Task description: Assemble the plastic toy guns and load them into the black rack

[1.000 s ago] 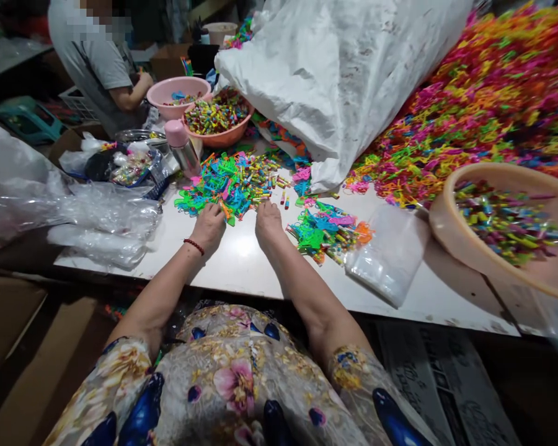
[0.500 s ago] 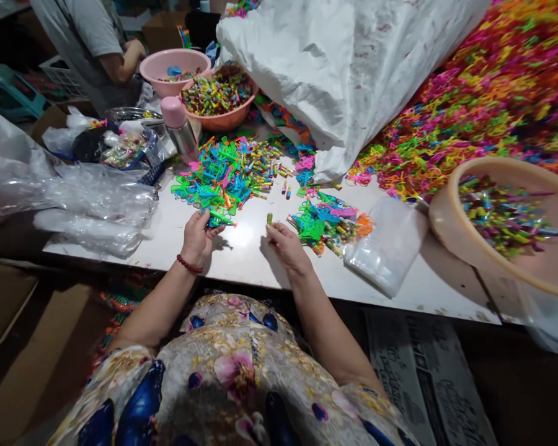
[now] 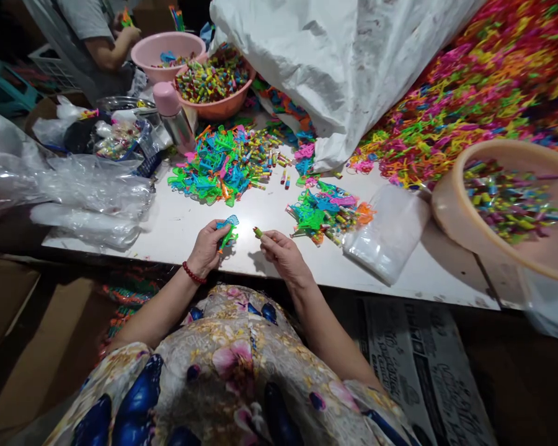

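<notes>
Moved: Both hands had drawn back from the near edge of the mixed pile (image 3: 221, 164) since a second earlier; the left hand (image 3: 208, 246) and right hand (image 3: 279, 251) now faced each other near the front of the surface. Half a second before, the small tube (image 3: 258, 232) stood upright in the right hand; now it leaned toward the left.
Surface: I saw it white (image 3: 172, 232), with a bare patch around both hands.
White sheet: It sagged (image 3: 316, 62) across the far side, wrinkled and stained.
Loose heap: Bright plastic pieces (image 3: 474, 93) spread over the far right.
Co-worker: A person in a grey short sleeve (image 3: 88, 21) was at upper left, something orange and green in hand.
Basins: The tan one (image 3: 439, 192) held tubes at right; the orange one (image 3: 223, 108), full of tubes, sat beside a pink one (image 3: 144, 54).
Bags: Clear plastic (image 3: 88, 192) lay crumpled at left; a flat stack (image 3: 385, 232) lay at right.
Piles: Mixed pieces and tubes lay ahead of the hands, a smaller pile (image 3: 323, 214) just right of them.
Flask: Pink-capped (image 3: 177, 121), left of the mixed pile.
Left hand: I made out thumb and fingers pinching blue and green pieces (image 3: 229, 232) above the surface.
Right hand: Thumb and fingertips pinched the tube, its tip apart from those pieces.
</notes>
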The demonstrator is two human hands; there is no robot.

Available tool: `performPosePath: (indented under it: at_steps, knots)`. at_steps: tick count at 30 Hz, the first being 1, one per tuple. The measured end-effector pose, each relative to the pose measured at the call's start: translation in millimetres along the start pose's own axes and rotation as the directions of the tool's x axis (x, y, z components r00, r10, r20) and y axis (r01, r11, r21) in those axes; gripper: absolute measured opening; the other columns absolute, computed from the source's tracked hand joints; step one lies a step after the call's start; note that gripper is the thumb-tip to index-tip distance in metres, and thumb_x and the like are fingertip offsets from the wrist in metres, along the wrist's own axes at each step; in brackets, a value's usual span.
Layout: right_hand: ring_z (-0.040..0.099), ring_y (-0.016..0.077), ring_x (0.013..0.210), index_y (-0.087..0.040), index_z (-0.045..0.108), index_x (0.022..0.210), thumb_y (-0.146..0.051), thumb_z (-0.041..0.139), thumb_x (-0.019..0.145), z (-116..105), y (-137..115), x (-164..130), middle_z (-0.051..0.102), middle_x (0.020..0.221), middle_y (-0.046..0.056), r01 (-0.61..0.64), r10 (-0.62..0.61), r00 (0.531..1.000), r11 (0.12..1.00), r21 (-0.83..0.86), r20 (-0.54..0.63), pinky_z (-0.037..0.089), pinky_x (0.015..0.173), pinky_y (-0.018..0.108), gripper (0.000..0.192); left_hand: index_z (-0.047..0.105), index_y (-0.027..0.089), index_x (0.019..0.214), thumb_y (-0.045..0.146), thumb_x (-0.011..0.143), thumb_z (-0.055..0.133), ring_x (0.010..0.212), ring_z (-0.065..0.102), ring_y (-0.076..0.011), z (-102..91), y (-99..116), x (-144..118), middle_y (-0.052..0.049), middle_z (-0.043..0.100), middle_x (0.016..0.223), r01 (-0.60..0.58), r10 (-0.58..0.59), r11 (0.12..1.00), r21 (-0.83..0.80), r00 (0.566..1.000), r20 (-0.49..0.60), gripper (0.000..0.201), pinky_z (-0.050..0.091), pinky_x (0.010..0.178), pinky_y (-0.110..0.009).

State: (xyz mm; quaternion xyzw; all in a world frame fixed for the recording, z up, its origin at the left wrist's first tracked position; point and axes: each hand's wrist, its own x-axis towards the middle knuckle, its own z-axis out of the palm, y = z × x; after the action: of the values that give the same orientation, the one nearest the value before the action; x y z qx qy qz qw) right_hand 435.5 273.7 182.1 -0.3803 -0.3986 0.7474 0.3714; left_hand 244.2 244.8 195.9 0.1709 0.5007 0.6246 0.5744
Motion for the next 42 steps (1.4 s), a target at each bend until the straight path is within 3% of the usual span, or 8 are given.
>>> performPosePath:
  at_steps: [7, 14, 20, 23, 27, 31, 38, 42]
  knots:
    - [0.036, 0.0062, 0.051, -0.021, 0.066, 0.093, -0.050, 0.081, 0.071, 3.1, 3.3, -8.2, 0.063, 0.070, -0.004, 0.026, -0.026, 1.000, 0.998, -0.065, 0.000, 0.025, 0.048, 0.022, 0.040, 0.061, 0.016, 0.083, 0.036, 0.062, 0.089, 0.052, 0.058, -0.0089, 2.5, -3.8, -1.6, 0.002, 0.065, 0.065, 0.022, -0.022, 1.000, 0.005, 1.000, 0.020, 0.040, 0.047, 0.049, -0.020]
    - [0.030, 0.0075, 0.052, -0.021, 0.072, 0.098, -0.051, 0.079, 0.073, -0.5, 5.5, -11.5, 0.047, 0.060, -0.007, 0.053, -0.058, 0.997, 0.993, -0.107, -0.044, 0.022, 0.048, 0.024, 0.040, 0.064, 0.014, 0.095, 0.013, 0.052, 0.090, 0.071, 0.068, -0.0137, 5.9, -4.3, -5.3, -0.004, 0.074, 0.084, 0.066, -0.071, 0.997, 0.048, 0.991, 0.112, 0.050, 0.054, 0.068, -0.026]
    - [0.028, 0.0062, 0.051, -0.020, 0.070, 0.091, -0.051, 0.079, 0.074, -2.1, -3.4, -17.3, 0.051, 0.064, -0.006, 0.065, -0.073, 0.995, 0.990, -0.124, -0.063, 0.020, 0.047, 0.024, 0.036, 0.068, 0.015, 0.079, 0.029, 0.064, 0.088, 0.064, 0.059, -0.0096, 0.7, -14.5, -5.3, 0.000, 0.069, 0.075, -0.013, -0.012, 0.984, 0.179, 0.990, 0.137, 0.028, 0.048, 0.063, -0.022]
    - [0.035, 0.0073, 0.054, -0.021, 0.072, 0.097, -0.048, 0.079, 0.076, -1.3, -9.0, -21.5, 0.057, 0.070, -0.004, 0.100, -0.111, 0.992, 0.982, -0.162, -0.065, 0.025, 0.049, 0.024, 0.035, 0.069, 0.018, 0.084, 0.035, 0.077, 0.079, 0.068, 0.058, -0.0115, -1.2, -14.3, -9.6, 0.000, 0.067, 0.077, -0.167, 0.082, 0.906, 0.388, 0.970, 0.227, 0.021, 0.047, 0.063, -0.023]
    - [0.046, 0.0103, 0.062, -0.020, 0.073, 0.100, -0.049, 0.078, 0.077, 1.3, -12.1, -24.7, 0.061, 0.073, -0.001, 0.118, -0.132, 0.990, 0.972, -0.203, -0.056, 0.035, 0.054, 0.024, 0.037, 0.072, 0.021, 0.094, 0.033, 0.087, 0.069, 0.082, 0.062, -0.0163, -0.1, -12.3, -14.1, -0.003, 0.070, 0.087, -0.537, 0.318, 0.555, 0.635, 0.842, 0.435, 0.014, 0.049, 0.075, -0.028]
    - [0.051, 0.0121, 0.066, -0.020, 0.073, 0.094, -0.050, 0.078, 0.077, 0.9, -9.6, -24.6, 0.064, 0.075, 0.000, 0.129, -0.142, 0.989, 0.967, -0.221, -0.043, 0.041, 0.060, 0.026, 0.034, 0.073, 0.022, 0.098, 0.032, 0.095, 0.059, 0.081, 0.061, -0.0168, -1.8, -15.2, -13.8, -0.006, 0.067, 0.087, -0.725, 0.365, 0.246, 0.644, 0.684, 0.631, 0.017, 0.049, 0.074, -0.029]
    - [0.058, 0.0157, 0.076, -0.022, 0.077, 0.089, -0.049, 0.079, 0.075, -2.6, -10.3, -24.9, 0.071, 0.084, 0.002, 0.133, -0.145, 0.989, 0.958, -0.253, -0.026, 0.047, 0.069, 0.029, 0.031, 0.070, 0.020, 0.105, 0.026, 0.099, 0.050, 0.085, 0.059, -0.0193, -8.4, -14.7, -11.4, -0.009, 0.067, 0.091, -0.837, 0.351, -0.073, 0.542, 0.487, 0.800, 0.022, 0.050, 0.075, -0.032]
    - [0.049, 0.0124, 0.064, -0.020, 0.077, 0.088, -0.049, 0.079, 0.075, -5.6, -10.5, -25.4, 0.064, 0.070, 0.000, 0.082, -0.087, 0.996, 0.966, -0.246, -0.012, 0.038, 0.057, 0.026, 0.032, 0.069, 0.021, 0.104, 0.023, 0.100, 0.047, 0.085, 0.058, -0.0194, -9.3, -8.5, -9.1, -0.008, 0.068, 0.091, -0.865, 0.274, -0.135, 0.483, 0.436, 0.857, 0.023, 0.050, 0.076, -0.033]
